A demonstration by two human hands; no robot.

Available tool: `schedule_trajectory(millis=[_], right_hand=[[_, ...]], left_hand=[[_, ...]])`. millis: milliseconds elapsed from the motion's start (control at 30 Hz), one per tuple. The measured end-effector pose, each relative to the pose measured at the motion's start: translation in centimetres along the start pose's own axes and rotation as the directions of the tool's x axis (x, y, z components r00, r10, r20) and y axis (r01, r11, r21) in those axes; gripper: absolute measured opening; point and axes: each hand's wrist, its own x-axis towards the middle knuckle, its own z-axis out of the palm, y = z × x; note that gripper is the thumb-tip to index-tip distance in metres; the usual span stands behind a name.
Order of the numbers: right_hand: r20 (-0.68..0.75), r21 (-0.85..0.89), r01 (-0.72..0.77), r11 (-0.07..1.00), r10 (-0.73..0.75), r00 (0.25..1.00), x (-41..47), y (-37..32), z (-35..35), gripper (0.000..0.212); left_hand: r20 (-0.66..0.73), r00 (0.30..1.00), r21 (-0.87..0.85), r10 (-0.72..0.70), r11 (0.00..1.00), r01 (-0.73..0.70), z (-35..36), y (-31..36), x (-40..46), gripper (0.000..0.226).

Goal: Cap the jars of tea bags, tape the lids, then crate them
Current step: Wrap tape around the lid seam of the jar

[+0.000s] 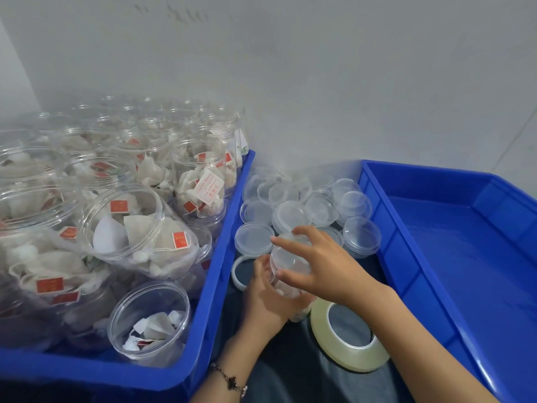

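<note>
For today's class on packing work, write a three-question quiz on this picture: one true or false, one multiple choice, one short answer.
1. True or false: the blue crate on the right already holds capped jars.
2. The left hand grips the jar. What does the right hand do? A) presses a lid onto the jar B) lifts the tape roll C) reaches into the left crate
3. What lies on the dark cloth nearest the person, under the right forearm?

Key: 1 false; 2 A; 3 the tape roll.
</note>
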Motion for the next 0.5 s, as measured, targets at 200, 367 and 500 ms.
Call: schedule_trajectory(millis=[200,367,500], right_hand=[[-0.002,-0.031,-0.051,0.998,0.051,0.999,0.0,-0.6,0.5,0.063],[0.01,-0.078,-0.068,0.995,0.069,0.998,0.3,-0.8,0.4,0.062],[-0.012,-0.086,-0.092,0.992,0.091,0.996,0.1,-1.1,0.5,0.061]], left_hand=[[0.039,0.993,0.196,0.112,0.974,-0.118,-0.2,0.3,0.3,0.094],[0.053,0.989,0.275,0.137,0.95,-0.146,-0.1,0.3,0.4,0.101],[0.059,0.992,0.254,0.108,0.96,-0.119,-0.3,0.7,0.0,0.105]])
